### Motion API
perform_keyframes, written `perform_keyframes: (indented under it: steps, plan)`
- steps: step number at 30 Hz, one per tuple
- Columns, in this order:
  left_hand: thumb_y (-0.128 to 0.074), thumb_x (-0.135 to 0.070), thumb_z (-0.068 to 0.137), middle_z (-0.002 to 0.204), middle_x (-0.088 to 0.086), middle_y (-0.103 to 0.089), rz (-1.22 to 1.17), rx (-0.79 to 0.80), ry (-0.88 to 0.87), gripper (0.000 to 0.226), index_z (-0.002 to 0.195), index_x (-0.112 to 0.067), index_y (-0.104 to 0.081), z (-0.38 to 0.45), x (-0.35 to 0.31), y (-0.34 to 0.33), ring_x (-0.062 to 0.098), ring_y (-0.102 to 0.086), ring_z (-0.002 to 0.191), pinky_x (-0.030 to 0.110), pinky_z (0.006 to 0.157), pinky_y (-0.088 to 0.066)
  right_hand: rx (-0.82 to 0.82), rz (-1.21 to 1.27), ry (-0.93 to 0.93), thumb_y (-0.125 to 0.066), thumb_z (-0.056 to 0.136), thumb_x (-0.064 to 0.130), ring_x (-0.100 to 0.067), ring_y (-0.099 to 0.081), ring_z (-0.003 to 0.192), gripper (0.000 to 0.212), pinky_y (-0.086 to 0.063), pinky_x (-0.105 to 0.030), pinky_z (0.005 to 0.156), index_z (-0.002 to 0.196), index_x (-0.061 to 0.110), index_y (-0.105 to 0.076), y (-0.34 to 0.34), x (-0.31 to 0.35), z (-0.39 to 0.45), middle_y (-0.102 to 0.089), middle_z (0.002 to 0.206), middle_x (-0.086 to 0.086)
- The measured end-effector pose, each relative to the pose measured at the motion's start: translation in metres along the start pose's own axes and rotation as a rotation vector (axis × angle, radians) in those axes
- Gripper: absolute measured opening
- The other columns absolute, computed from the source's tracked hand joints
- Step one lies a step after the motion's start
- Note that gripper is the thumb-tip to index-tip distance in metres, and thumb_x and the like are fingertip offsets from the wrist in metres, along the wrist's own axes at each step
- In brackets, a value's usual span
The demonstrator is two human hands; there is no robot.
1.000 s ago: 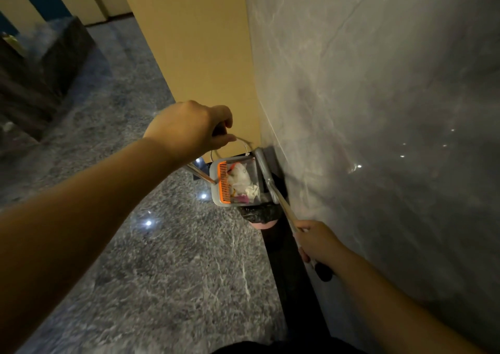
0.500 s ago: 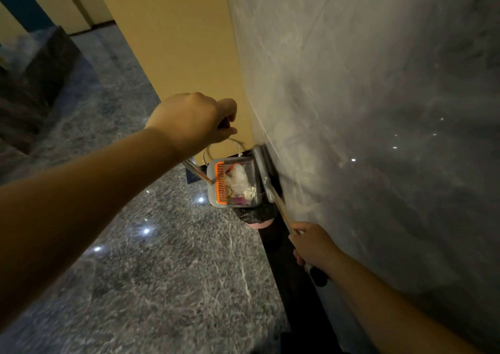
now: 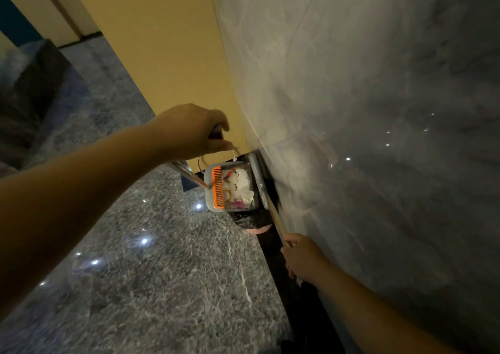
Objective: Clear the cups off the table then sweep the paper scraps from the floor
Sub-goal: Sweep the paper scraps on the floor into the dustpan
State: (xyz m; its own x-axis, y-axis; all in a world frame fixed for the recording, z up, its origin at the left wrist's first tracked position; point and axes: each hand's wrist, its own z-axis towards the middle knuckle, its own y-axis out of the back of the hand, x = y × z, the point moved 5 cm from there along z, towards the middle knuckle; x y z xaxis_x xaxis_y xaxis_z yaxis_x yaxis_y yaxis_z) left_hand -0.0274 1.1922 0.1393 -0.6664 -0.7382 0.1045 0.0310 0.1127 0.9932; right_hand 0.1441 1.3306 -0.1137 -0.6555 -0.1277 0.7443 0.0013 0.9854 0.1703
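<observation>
- At the foot of the grey marble wall (image 3: 365, 110), a grey dustpan (image 3: 228, 184) hangs above a bin lined with a black bag (image 3: 251, 219).
- Left hand (image 3: 193, 130): grip clenched around the top of the dustpan's long metal handle (image 3: 189, 173), arm stretched forward from the lower left.
- Dustpan: it carries an orange comb strip (image 3: 218, 187) along its left edge and sits just beside the wall.
- Paper scraps (image 3: 239, 187): white crumpled pieces, with some pink and yellow bits, lie inside the dustpan pan.
- Right hand (image 3: 304, 259): grip clenched around the wooden broom handle (image 3: 276, 217), close to the wall.
- Broom: the handle runs up from the right hand along the dustpan's right edge; the head is not clearly visible.
- Floor (image 3: 162, 286): dark polished marble with light reflections, bordered by a black skirting strip (image 3: 273, 248) at the wall base.
- Beyond the dustpan stands a yellow wall panel (image 3: 162, 56).
</observation>
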Motion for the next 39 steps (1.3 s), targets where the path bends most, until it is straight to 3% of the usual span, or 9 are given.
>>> perform_keyframes:
  steps: [4, 7, 12, 15, 22, 31, 34, 37, 39]
  plan:
    - [-0.053, -0.059, 0.086, 0.091, -0.002, -0.064, -0.052, 0.091, 0.068, 0.047, 0.112, -0.021, -0.059, -0.006, 0.015, -0.009, 0.012, -0.054, 0.076, 0.027, 0.065, -0.041, -0.004, 0.016, -0.025, -0.046, 0.096, 0.007, -0.018, -0.054, 0.059, 0.048, -0.042, -0.024, 0.042, 0.143, 0.016, -0.041, -0.004, -0.011, 0.001, -0.06, 0.098, -0.015]
    - [-0.054, -0.058, 0.087, 0.08, -0.007, -0.059, -0.073, 0.107, 0.092, 0.043, 0.108, -0.021, -0.058, -0.005, 0.011, -0.015, 0.006, -0.052, 0.068, 0.023, 0.057, -0.039, -0.01, 0.019, -0.011, -0.046, 0.095, 0.007, -0.018, -0.054, 0.057, 0.048, -0.041, -0.021, 0.039, 0.142, 0.016, -0.042, -0.006, -0.009, 0.004, -0.06, 0.095, -0.013]
    - [-0.055, -0.056, 0.09, 0.074, -0.005, -0.053, 0.145, -0.031, 0.02, 0.04, 0.106, -0.019, -0.057, 0.007, -0.004, 0.001, 0.008, -0.046, 0.061, 0.024, 0.049, -0.034, -0.022, 0.049, -0.001, -0.046, 0.096, 0.005, -0.016, -0.052, 0.049, 0.048, -0.039, -0.02, 0.036, 0.143, 0.013, -0.041, -0.008, -0.012, 0.007, -0.058, 0.089, -0.015]
    - [-0.055, -0.053, 0.091, 0.071, -0.006, -0.049, 0.173, 0.004, -0.034, 0.039, 0.107, -0.018, -0.057, 0.013, -0.022, -0.002, 0.01, -0.046, 0.061, 0.026, 0.052, -0.038, -0.024, 0.083, -0.009, -0.046, 0.096, 0.003, -0.011, -0.051, 0.039, 0.046, -0.038, -0.018, 0.034, 0.141, 0.011, -0.042, -0.011, -0.017, 0.006, -0.057, 0.079, -0.013]
    - [-0.055, -0.054, 0.091, 0.067, -0.007, -0.046, 0.214, 0.006, -0.044, 0.038, 0.104, -0.019, -0.058, 0.021, -0.03, -0.003, 0.007, -0.042, 0.058, 0.025, 0.049, -0.032, -0.008, 0.098, -0.031, -0.047, 0.096, 0.002, -0.016, -0.051, 0.047, 0.046, -0.037, -0.017, 0.034, 0.141, 0.01, -0.043, -0.014, -0.021, 0.009, -0.055, 0.081, -0.011]
    - [-0.055, -0.053, 0.091, 0.065, -0.008, -0.043, 0.231, -0.035, -0.062, 0.036, 0.103, -0.02, -0.057, 0.018, -0.032, -0.001, 0.006, -0.041, 0.057, 0.023, 0.047, -0.029, -0.003, -0.034, 0.005, -0.049, 0.095, 0.01, -0.021, -0.055, 0.062, 0.044, -0.044, -0.025, 0.045, 0.139, 0.014, -0.045, -0.015, -0.018, 0.009, -0.059, 0.104, -0.016]
    - [-0.055, -0.052, 0.092, 0.066, -0.007, -0.043, 0.224, -0.022, -0.045, 0.036, 0.105, -0.019, -0.057, 0.015, -0.033, -0.001, 0.009, -0.043, 0.057, 0.025, 0.05, -0.036, 0.018, 0.008, 0.015, -0.048, 0.095, 0.005, -0.018, -0.055, 0.057, 0.044, -0.045, -0.024, 0.045, 0.14, 0.009, -0.043, -0.015, -0.012, 0.007, -0.058, 0.094, -0.018]
    - [-0.054, -0.052, 0.092, 0.068, -0.006, -0.047, 0.236, 0.0, -0.054, 0.037, 0.106, -0.018, -0.057, 0.012, -0.033, -0.003, 0.01, -0.045, 0.057, 0.025, 0.051, -0.041, 0.102, 0.067, 0.039, -0.041, 0.098, -0.004, -0.003, -0.049, 0.033, 0.045, -0.038, -0.015, 0.035, 0.142, 0.003, -0.037, -0.02, -0.005, 0.002, -0.049, 0.073, -0.017]
    - [-0.054, -0.052, 0.092, 0.07, -0.004, -0.051, 0.223, -0.008, -0.042, 0.036, 0.105, -0.018, -0.057, 0.012, -0.031, -0.002, 0.012, -0.048, 0.059, 0.027, 0.053, -0.045, 0.109, 0.031, 0.044, -0.042, 0.097, -0.003, -0.002, -0.048, 0.033, 0.04, -0.037, -0.016, 0.035, 0.137, 0.0, -0.041, -0.022, -0.004, 0.001, -0.048, 0.069, -0.012]
